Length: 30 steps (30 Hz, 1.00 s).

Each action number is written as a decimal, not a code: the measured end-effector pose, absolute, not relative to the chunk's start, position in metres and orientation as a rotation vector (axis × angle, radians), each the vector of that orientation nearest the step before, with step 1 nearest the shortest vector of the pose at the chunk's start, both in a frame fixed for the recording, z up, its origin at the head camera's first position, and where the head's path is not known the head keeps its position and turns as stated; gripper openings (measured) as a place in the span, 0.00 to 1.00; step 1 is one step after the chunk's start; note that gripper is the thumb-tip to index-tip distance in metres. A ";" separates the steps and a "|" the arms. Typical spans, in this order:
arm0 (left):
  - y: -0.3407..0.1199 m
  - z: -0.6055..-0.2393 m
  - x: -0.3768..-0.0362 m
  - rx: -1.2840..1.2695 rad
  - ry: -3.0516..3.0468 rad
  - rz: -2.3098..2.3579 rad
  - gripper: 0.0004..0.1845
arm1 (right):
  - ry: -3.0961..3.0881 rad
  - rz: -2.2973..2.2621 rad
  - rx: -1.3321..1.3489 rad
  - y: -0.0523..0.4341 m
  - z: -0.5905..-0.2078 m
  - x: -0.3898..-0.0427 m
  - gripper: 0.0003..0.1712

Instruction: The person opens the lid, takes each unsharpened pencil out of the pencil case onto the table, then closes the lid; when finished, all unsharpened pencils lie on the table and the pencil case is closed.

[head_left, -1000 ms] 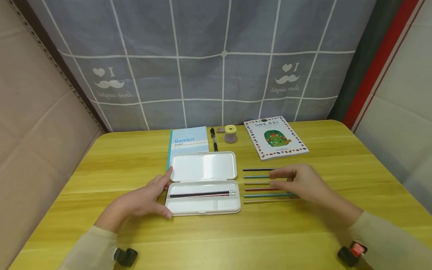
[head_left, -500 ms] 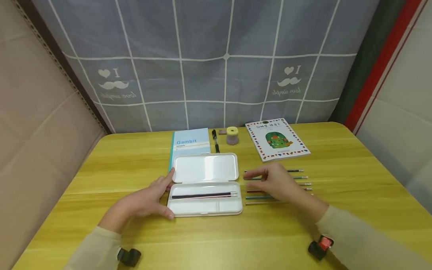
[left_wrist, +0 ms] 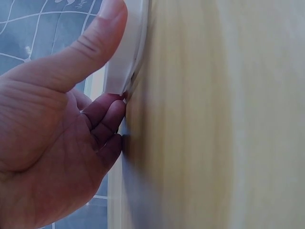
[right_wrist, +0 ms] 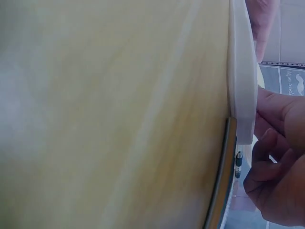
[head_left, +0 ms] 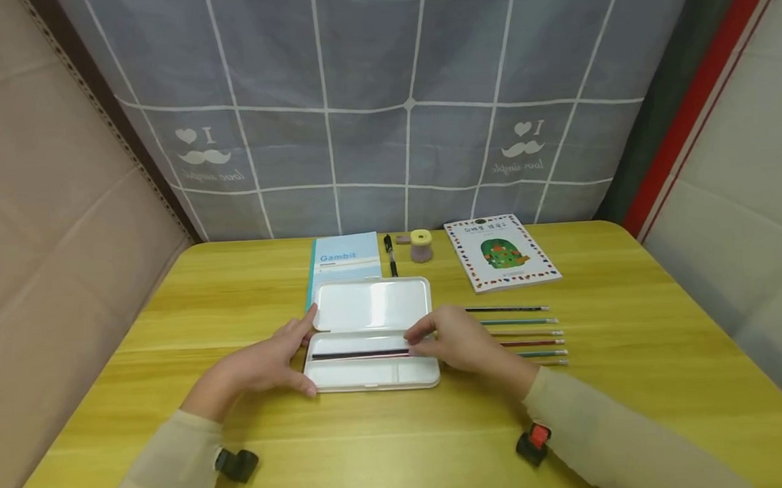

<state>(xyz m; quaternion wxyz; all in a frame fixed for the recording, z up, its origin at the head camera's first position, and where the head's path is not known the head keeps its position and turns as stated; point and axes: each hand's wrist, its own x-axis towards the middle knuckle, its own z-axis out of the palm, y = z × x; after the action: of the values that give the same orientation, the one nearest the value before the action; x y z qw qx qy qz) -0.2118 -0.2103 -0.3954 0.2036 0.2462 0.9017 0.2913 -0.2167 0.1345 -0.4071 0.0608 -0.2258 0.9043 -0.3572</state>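
Note:
An open white pencil case (head_left: 367,302) lies in the middle of the yellow table (head_left: 237,292). One dark pencil (head_left: 359,354) lies in its lower tray. My left hand (head_left: 266,363) grips the case's left end, thumb on the front corner and fingers at the hinge; in the left wrist view the thumb (left_wrist: 90,43) lies along the case rim (left_wrist: 126,52). My right hand (head_left: 453,346) rests over the tray's right end, with thumb and forefinger pinched at the pencil's end. The right wrist view shows curled fingers (right_wrist: 276,181) beside the case edge (right_wrist: 240,71). Several coloured pencils (head_left: 530,332) lie in a row to the right.
Behind the case lie a blue "Gambit" notebook (head_left: 342,256), a black pen (head_left: 389,255), a small eraser (head_left: 401,238), a yellow-lidded sharpener (head_left: 420,244) and a picture book (head_left: 501,251). A grey checked curtain hangs at the table's back edge.
My right hand has moved left from above the row of pencils to the right end of the case tray. The left hand has stayed on the case.

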 end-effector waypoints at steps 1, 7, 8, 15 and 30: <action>-0.211 -0.395 -0.211 0.689 2.519 0.813 0.76 | 2.756 -1.046 -0.699 0.133 -0.408 -0.218 0.08; -0.211 -0.394 -0.210 0.692 2.508 0.830 0.76 | 2.839 -0.867 -0.733 0.125 -0.406 -0.219 0.07; -0.211 -0.393 -0.210 0.692 2.505 0.830 0.76 | 2.844 -0.853 -0.732 0.124 -0.406 -0.218 0.07; -0.209 -0.394 -0.211 0.681 2.520 0.811 0.76 | 2.881 -0.808 -0.763 0.122 -0.405 -0.218 0.05; -0.207 -0.391 -0.210 0.689 2.501 0.837 0.76 | 2.869 -0.811 -0.760 0.125 -0.404 -0.217 0.05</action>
<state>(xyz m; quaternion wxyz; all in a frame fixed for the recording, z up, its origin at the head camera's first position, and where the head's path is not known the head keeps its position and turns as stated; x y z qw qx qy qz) -0.2105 -0.2073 -0.3914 0.2066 0.2474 0.8977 0.3004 -0.2168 0.1253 -0.4040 0.0324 -0.2469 0.9320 -0.2633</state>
